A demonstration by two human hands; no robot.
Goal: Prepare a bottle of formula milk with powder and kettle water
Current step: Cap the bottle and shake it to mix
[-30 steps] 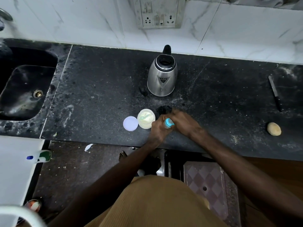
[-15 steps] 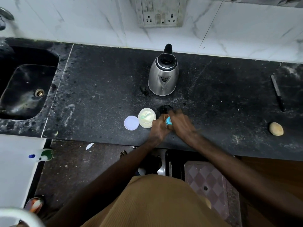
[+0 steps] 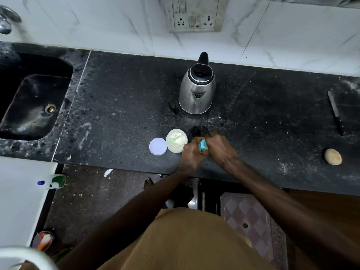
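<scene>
Left hand (image 3: 191, 155), right hand (image 3: 220, 151) around bottle (image 3: 203, 144)

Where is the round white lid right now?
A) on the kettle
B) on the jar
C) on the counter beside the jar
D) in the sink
C: the white lid lies flat on the counter just beside the open powder jar, which stands uncovered.

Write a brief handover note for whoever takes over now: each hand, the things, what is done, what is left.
Left hand: grip round the feeding bottle.
Right hand: grip on the bottle's blue top.
The powder tub is open, with the scoop inside and the lid on the counter to its left.
The kettle stands upright behind them.
Done: tub opened.
The bottle's contents are hidden, so powder, water, closing and shaking may all be left.
</scene>
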